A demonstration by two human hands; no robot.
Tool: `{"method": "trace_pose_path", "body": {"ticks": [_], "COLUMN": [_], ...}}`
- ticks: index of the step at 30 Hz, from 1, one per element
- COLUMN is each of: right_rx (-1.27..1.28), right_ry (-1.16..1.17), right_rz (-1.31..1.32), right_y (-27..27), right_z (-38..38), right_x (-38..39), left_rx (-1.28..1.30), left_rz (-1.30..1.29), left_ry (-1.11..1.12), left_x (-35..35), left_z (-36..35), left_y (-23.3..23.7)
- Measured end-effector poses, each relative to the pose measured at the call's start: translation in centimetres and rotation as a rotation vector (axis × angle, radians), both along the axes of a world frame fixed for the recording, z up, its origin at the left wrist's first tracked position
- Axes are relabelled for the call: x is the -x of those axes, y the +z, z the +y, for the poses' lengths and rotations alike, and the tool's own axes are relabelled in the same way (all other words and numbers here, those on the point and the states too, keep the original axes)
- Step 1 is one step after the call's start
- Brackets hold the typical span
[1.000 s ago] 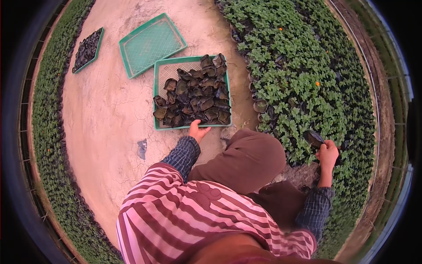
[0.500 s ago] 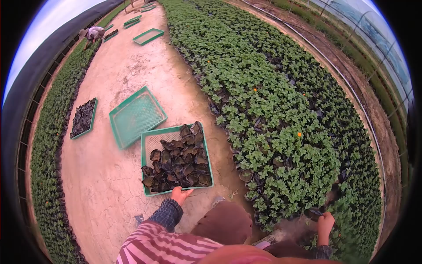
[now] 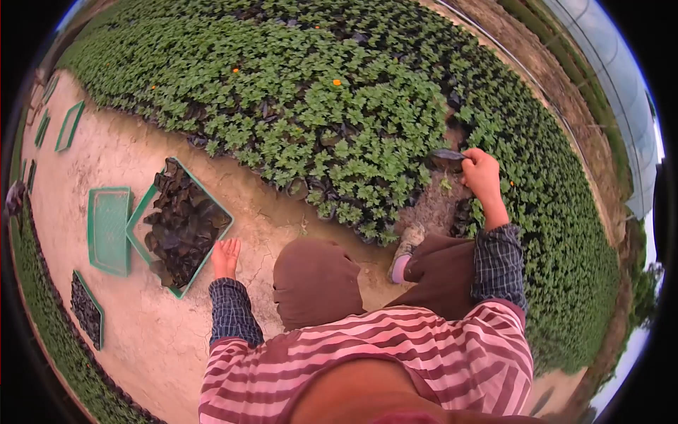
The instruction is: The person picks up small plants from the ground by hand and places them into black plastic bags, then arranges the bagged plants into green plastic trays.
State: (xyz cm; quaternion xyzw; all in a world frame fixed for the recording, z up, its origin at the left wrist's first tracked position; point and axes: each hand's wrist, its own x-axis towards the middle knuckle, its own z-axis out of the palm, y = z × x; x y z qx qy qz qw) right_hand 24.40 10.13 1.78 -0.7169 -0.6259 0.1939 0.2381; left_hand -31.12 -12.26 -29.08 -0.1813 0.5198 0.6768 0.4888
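A broad bed of leafy green plants [image 3: 304,92] borders a pale dirt path [image 3: 162,346] as a person in a striped shirt [image 3: 311,346] sits low between them, a dark pot [image 3: 446,156] in the right hand [image 3: 483,175].

On the path, a green tray [image 3: 229,218] heaped with dark pots [image 3: 183,226] lies beside a second green tray [image 3: 109,233]. The left hand [image 3: 226,258] is at the heaped tray's near rim, its grip loose and wide with fingers extended; whether it touches the rim is unclear. The right hand's grip is narrow, pinching one end of the dark pot, which is tilted sideways near a strip of bare soil [image 3: 432,205] among the plants. Small orange blooms [image 3: 337,83] dot the foliage.
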Motion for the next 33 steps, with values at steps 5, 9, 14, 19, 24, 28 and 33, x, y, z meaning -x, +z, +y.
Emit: {"method": "trace_pose_path", "body": {"ticks": [5, 9, 14, 19, 24, 28, 33], "right_rx": [-0.024, -0.077, -0.017, 0.116, 0.102, -0.064, -0.022], "right_ry": [-0.279, -0.486, -0.845, -1.104, -1.161, -1.297, -1.142], "right_rz": [0.478, 0.674, 1.008, 1.164, 1.322, 1.596, 1.532], "right_y": [1.6, -0.8, -11.7, -23.2, -31.8, -38.1, -41.6], "right_z": [-0.5, -2.5, -4.2, -4.1, 0.1, 4.9, 5.5], "right_x": [-6.6, -12.1, -19.0, -20.8, -21.2, -23.5, -21.6], "left_rx": [0.076, 0.278, 0.351, 0.327, 0.118, 0.0, -0.178], "left_rz": [0.226, 0.334, 0.364, 0.429, 0.599, 0.763, 0.774], "left_ry": [-0.651, -0.801, -0.718, -0.502, -0.354, -0.389, -0.756], "left_x": [-5.6, -7.2, -4.3, 0.4, 2.7, -3.1, -12.3], "left_z": [-4.5, -8.8, -9.8, -7.9, -0.3, 9.4, 18.5], "left_y": [-4.5, -4.3, -1.4, 5.3, 18.8, 29.0, 30.9]}}
